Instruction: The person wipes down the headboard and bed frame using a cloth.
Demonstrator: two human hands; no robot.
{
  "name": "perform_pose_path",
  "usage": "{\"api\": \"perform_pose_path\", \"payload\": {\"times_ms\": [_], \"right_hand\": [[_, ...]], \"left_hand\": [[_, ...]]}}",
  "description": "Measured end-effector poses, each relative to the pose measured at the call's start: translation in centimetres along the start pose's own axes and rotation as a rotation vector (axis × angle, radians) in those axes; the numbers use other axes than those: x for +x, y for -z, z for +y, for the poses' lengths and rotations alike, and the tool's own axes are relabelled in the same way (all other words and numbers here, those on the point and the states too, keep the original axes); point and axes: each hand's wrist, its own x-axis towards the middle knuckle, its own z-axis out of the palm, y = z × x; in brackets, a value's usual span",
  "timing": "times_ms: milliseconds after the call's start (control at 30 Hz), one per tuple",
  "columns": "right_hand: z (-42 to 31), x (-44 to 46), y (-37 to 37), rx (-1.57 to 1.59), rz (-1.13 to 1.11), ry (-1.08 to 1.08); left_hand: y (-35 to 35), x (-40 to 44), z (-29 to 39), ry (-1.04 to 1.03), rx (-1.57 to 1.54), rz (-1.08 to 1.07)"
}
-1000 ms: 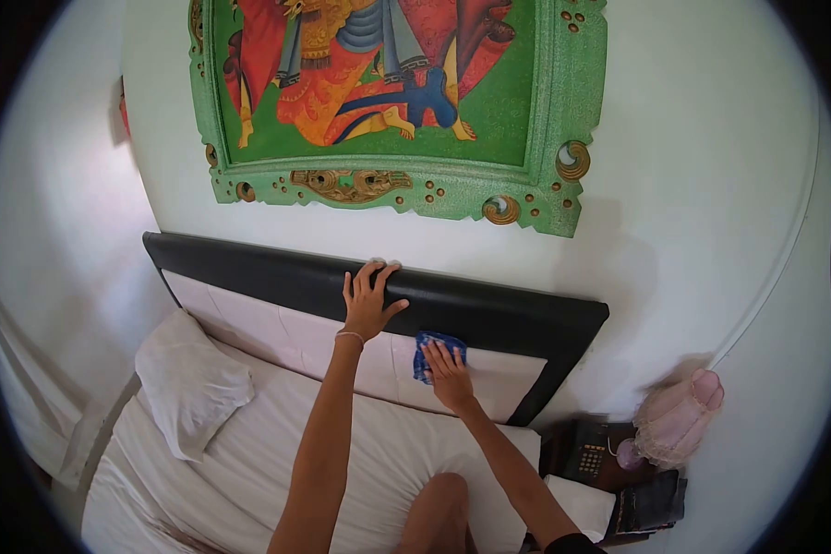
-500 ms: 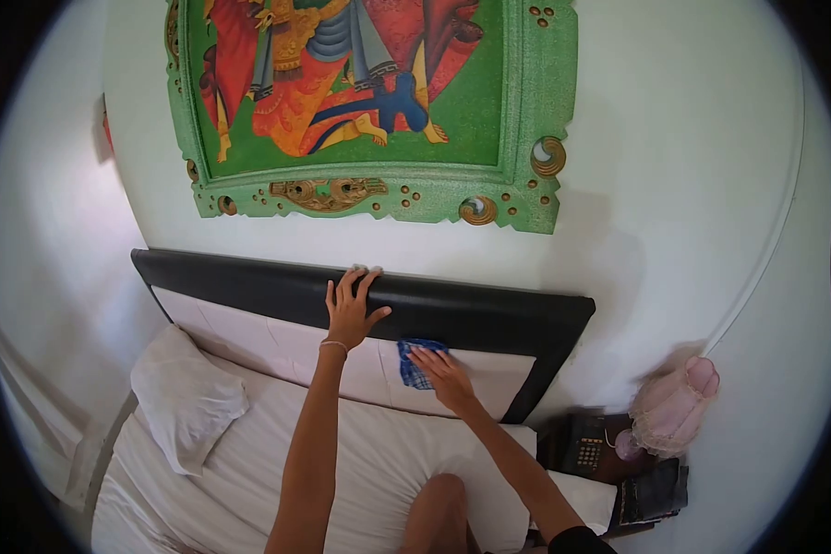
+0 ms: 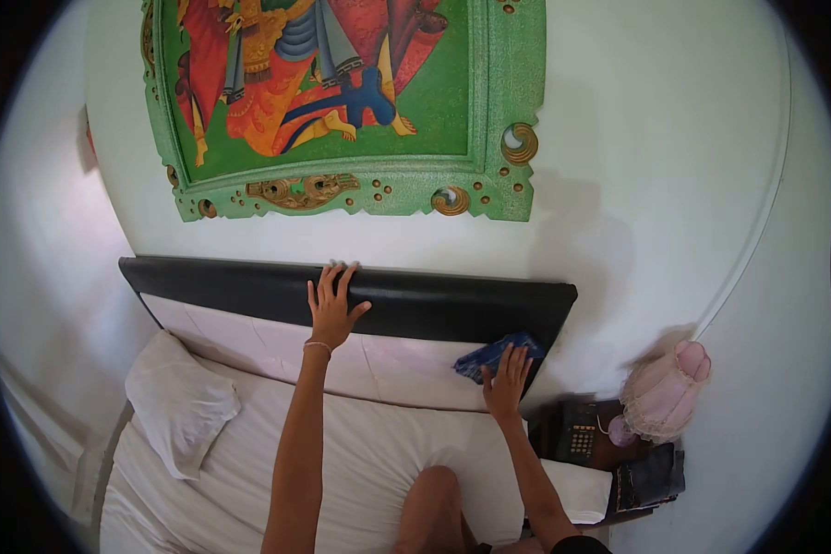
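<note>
A bed's headboard (image 3: 415, 300) has a black padded border around a pale cushioned panel (image 3: 392, 369). My left hand (image 3: 335, 309) rests on the black top border, its fingers spread over the upper edge and nothing held. A blue patterned cloth (image 3: 475, 360) lies against the right end of the pale panel, partly over the black side border. My right hand (image 3: 506, 383) presses that cloth to the headboard with its fingers laid along it, and part of the cloth is hidden beneath them.
A white pillow (image 3: 177, 402) lies at the left on the white-sheeted bed (image 3: 351, 443), where my bent knee (image 3: 434, 499) also shows. A pink lamp (image 3: 667, 388) and a dark telephone (image 3: 577, 434) stand at the right. Above hangs a green-framed painting (image 3: 342, 171).
My right hand has slid the blue cloth rightward along the pale panel to its right end. My left hand stays on the top border. The view has shifted slightly right.
</note>
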Motion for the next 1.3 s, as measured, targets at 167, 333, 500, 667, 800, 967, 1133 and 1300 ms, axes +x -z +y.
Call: {"api": "perform_pose_path", "payload": {"times_ms": [167, 333, 500, 667, 800, 967, 1133, 1300], "right_hand": [[-1.1, 2.5, 0.5, 0.188, 0.29, -0.15], [-2.3, 0.5, -2.2, 0.001, -0.18, 0.222], [0.2, -2.7, -5.8, -0.081, -0.213, 0.422], [1.4, -2.3, -4.7, 0.024, -0.259, 0.463], [-1.9, -3.2, -7.6, 0.02, -0.194, 0.374], [-5.7, -3.7, -12.4, 0.014, 0.028, 0.215], [-8.3, -3.5, -15.4, -0.014, 0.084, 0.317], [-10.1, -2.8, -14.7, -0.018, -0.017, 0.383]], "left_hand": [[-0.2, -3.2, 1.9, 0.058, -0.079, -0.051], [-6.7, -14.7, 1.3, 0.233, -0.176, -0.338], [-13.0, -30.8, -1.5, 0.655, -0.188, -0.993], [-12.6, -40.1, -2.6, 1.032, -0.053, -1.048], [-13.0, -42.2, -2.5, 0.93, 0.001, -1.051], [-12.6, -41.6, -2.3, 0.985, -0.087, -1.06], [-12.9, -41.3, -2.3, 1.012, -0.06, -1.103], [-13.3, -41.3, -2.4, 1.022, -0.049, -1.134]]}}
